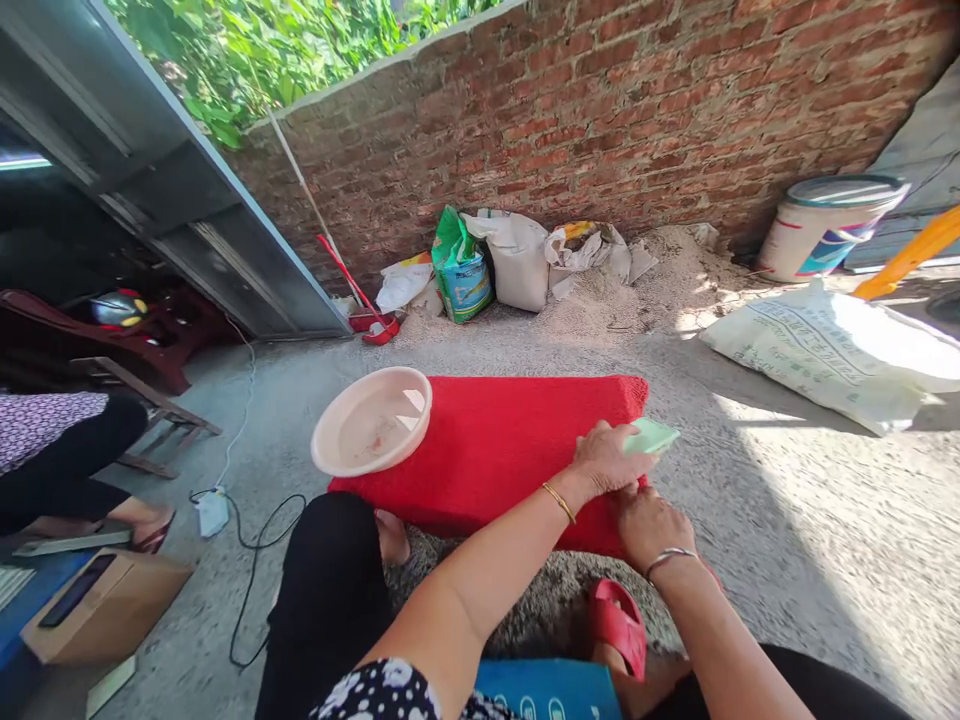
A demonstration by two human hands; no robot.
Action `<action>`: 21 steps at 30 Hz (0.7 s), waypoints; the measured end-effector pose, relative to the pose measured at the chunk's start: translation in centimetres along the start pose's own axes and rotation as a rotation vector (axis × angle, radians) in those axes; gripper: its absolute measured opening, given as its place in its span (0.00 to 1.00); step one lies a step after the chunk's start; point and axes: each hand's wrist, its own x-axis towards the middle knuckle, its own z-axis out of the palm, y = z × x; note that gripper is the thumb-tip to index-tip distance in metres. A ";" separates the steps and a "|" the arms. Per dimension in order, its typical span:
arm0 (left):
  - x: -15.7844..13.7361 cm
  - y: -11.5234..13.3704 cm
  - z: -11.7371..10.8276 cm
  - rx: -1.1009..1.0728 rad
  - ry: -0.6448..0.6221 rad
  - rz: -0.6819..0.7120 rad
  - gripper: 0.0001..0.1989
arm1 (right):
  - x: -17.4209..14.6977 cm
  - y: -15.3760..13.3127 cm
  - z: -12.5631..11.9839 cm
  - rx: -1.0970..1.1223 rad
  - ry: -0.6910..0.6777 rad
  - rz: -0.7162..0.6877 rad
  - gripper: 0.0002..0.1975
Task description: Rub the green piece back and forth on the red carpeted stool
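A red cloth (495, 430) covers a low bench in front of my knees. My left hand (611, 458) reaches across to the bench's right end, with its fingers closed on a pale green flat piece (654, 436) that sticks out past the edge. Just below, my right hand (656, 525) is curled at the cloth's right edge, close to my left fingers. Whatever its fingertips hold is hidden. A wide pale basin (322, 450) stands on the left end of the cloth, with a little reddish matter at its bottom.
Sacks (517, 262) and sandy rubble line the brick wall (600, 110). A lidded bucket (821, 235) and a large white sack (832, 350) are at right. Leftward are a black cable (259, 545), a cardboard box (112, 605) and a seated person (67, 470).
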 end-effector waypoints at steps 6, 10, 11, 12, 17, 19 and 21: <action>-4.5 -9.9 -8.1 0.147 0.348 -0.367 0.26 | 0.1 0.0 0.9 -0.025 0.052 -0.007 0.17; -7.4 -15.3 -11.8 0.269 0.485 -0.669 0.27 | 0.2 0.2 1.5 -0.025 0.081 -0.012 0.18; -7.8 -15.8 -12.0 0.274 0.484 -0.692 0.28 | 0.2 0.2 1.5 -0.023 0.076 -0.008 0.17; -8.0 -15.9 -11.8 0.269 0.473 -0.692 0.28 | 0.2 0.2 1.3 -0.020 0.068 -0.003 0.17; -8.1 -11.8 -7.2 0.206 0.374 -0.479 0.26 | -0.1 0.2 -0.2 0.027 0.004 0.005 0.15; -8.7 -9.6 -5.3 0.169 0.236 -0.242 0.25 | 0.0 0.7 -0.1 0.050 -0.019 0.001 0.15; -9.8 -8.3 -4.5 0.084 0.069 -0.046 0.25 | 0.2 1.7 0.8 0.079 -0.021 -0.015 0.16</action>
